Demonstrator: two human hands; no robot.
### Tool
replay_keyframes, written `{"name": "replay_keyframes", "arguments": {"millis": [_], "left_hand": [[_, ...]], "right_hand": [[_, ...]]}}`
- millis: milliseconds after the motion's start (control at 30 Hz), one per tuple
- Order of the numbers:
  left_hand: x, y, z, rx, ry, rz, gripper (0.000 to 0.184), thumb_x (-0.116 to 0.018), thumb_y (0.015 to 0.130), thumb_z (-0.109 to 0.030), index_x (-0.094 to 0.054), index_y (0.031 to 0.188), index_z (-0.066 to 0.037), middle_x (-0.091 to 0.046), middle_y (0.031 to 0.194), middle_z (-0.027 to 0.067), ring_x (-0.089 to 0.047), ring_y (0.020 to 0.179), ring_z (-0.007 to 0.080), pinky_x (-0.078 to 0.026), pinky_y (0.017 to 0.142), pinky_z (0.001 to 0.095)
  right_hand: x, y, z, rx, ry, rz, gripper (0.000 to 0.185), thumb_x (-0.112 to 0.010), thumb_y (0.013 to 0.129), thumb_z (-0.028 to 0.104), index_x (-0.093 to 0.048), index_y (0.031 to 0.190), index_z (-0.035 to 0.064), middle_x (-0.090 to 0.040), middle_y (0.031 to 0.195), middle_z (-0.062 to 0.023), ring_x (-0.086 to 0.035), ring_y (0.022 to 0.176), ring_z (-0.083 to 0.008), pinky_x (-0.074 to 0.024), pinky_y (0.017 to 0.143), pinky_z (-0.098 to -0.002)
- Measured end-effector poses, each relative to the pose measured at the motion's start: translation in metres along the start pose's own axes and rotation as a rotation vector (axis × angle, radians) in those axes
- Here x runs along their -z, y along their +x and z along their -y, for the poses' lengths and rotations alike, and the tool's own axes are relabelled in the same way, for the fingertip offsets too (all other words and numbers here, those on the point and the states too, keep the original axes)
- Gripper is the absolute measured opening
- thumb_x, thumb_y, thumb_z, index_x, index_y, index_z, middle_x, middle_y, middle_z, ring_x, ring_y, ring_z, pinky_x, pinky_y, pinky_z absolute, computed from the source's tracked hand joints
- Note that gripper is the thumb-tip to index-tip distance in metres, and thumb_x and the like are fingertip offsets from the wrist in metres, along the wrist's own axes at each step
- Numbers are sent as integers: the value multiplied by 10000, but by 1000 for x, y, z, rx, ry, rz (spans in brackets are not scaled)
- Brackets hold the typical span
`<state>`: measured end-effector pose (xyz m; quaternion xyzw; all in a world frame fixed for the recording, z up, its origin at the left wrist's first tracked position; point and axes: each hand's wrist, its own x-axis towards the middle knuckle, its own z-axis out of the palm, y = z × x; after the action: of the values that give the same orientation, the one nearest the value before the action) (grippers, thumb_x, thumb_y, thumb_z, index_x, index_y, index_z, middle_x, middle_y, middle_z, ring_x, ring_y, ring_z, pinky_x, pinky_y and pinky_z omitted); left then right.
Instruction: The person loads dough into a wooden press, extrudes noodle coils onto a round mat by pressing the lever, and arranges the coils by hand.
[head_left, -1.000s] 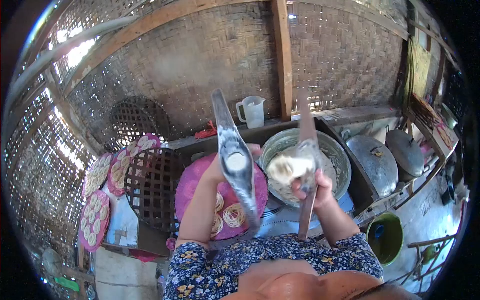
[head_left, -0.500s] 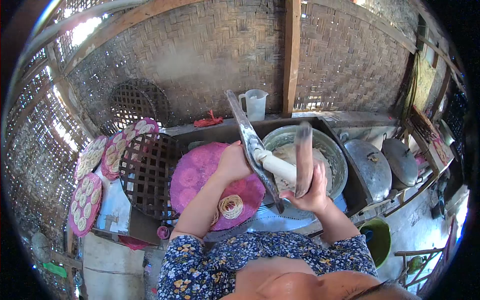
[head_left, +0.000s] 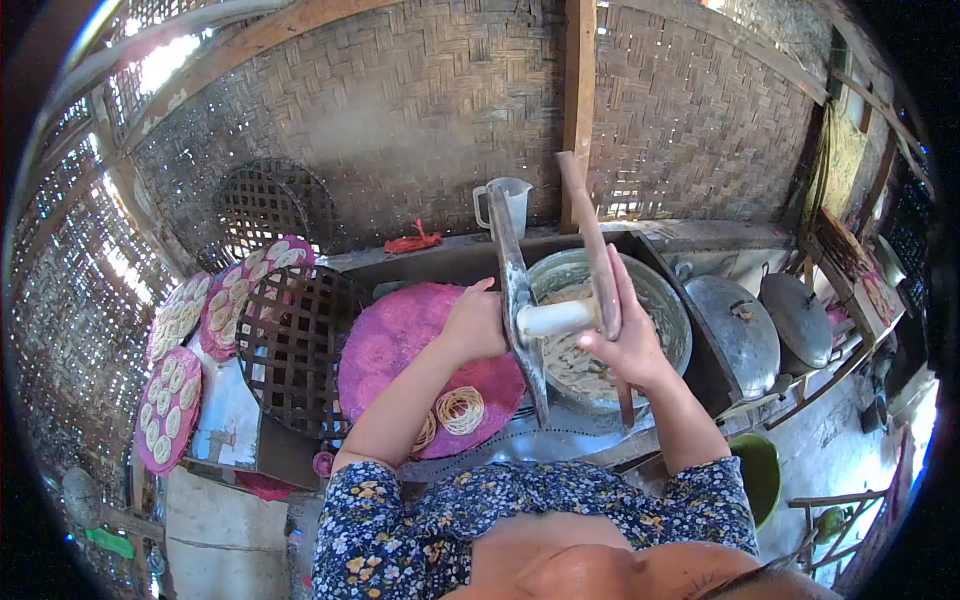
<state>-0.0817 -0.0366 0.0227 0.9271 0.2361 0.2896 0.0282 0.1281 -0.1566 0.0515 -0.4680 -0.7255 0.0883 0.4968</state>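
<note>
Between my two hands is a press made of two wooden bars and a white tube (head_left: 553, 319). My left hand (head_left: 474, 322) holds against the left bar (head_left: 517, 290), its fingers partly hidden behind it. My right hand (head_left: 637, 345) presses the right bar (head_left: 597, 255) with its palm, fingers stretched upward and thumb near the tube. Behind and below the press stands a metal basin (head_left: 683, 330) of pale dough (head_left: 575, 372). Under my left arm lies a round pink mat (head_left: 395, 325) with coiled noodle-like strands (head_left: 460, 411) on it.
Smaller pink mats (head_left: 172, 408) with pale coils stand at the left beside a dark woven tray (head_left: 300, 350). A plastic jug (head_left: 514, 205) and red plastic (head_left: 413, 240) sit along the back ledge. Lidded metal pots (head_left: 735, 335) stand right, with a green bucket (head_left: 757, 480) below.
The press has turned, its bars now standing steeper. My right hand has moved slightly up, its fingers now straighter along the right bar. My left hand has stayed nearly in place.
</note>
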Motion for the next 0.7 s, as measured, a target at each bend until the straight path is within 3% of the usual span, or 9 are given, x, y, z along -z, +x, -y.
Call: {"name": "replay_keyframes", "arguments": {"millis": [67, 200, 367, 467, 567, 600, 667, 700], "left_hand": [[1, 4, -1, -7, 56, -7, 313, -642, 632, -324, -665, 874, -127, -647, 791, 118, -618, 805, 242, -361, 964, 405], [12, 10, -14, 25, -41, -158, 340, -660, 615, -348, -662, 889, -146, -653, 819, 102, -625, 826, 220, -388, 942, 384], [-8, 7, 3, 3, 7, -270, 338, -668, 615, -337, -659, 890, -140, -653, 834, 96, -631, 804, 237, -450, 855, 375], [-16, -4, 6, 320, -166, -180, 324, -668, 636, -323, -650, 883, -116, -652, 833, 105, -630, 782, 270, -493, 737, 377], [-15, -9, 14, 438, -209, -216, 299, -672, 651, -303, -646, 867, -98, -644, 812, 132, -624, 755, 312, -503, 642, 380], [-6, -7, 15, 543, -195, -124, 385, -680, 657, -282, -622, 983, -84, -647, 922, 118, -625, 829, 292, -493, 721, 368], [-6, -15, 33, 372, -684, -130, 476, -667, 678, -280, -567, 1093, -71, -619, 1019, 101, -597, 919, 265, -460, 810, 356], [-5, -20, 42, 279, -928, -137, 522, -661, 689, -279, -540, 1149, -64, -605, 1068, 93, -583, 964, 252, -443, 854, 350]], "right_hand": [[0, 5, 27, -17, -185, 8, 1063, -773, 621, 286, -77, 1405, 107, -453, 1187, -207, -469, 1091, -374, -412, 885, -451], [-11, 12, 23, 70, -203, -25, 1097, -789, 590, 324, -84, 1402, 111, -434, 1185, -237, -487, 1033, -412, -432, 860, -452], [-37, 18, 21, -57, -168, 53, 1111, -784, 586, 356, -69, 1405, 132, -434, 1165, -259, -488, 1031, -436, -433, 858, -457], [-42, 30, 5, -27, -107, 184, 1087, -754, 620, 417, -55, 1407, 148, -432, 1197, -246, -479, 1067, -412, -408, 901, -441], [-45, 27, -16, -451, 589, 336, 1028, -694, 663, 511, -102, 1400, 106, -463, 1182, -209, -488, 1080, -337, -412, 894, -426], [-44, 21, -26, -518, 749, 503, 1003, -668, 672, 541, -133, 1390, 88, -480, 1156, -193, -500, 1054, -311, -423, 873, -417], [-47, 3, -41, -671, 1068, 843, 970, -618, 690, 599, -194, 1370, 52, -514, 1105, -161, -525, 1004, -261, -445, 830, -399], [-44, 4, -33, -659, 1034, 837, 964, -606, 686, 618, -221, 1354, 39, -523, 1082, -158, -535, 977, -252, -451, 809, -393]]}}
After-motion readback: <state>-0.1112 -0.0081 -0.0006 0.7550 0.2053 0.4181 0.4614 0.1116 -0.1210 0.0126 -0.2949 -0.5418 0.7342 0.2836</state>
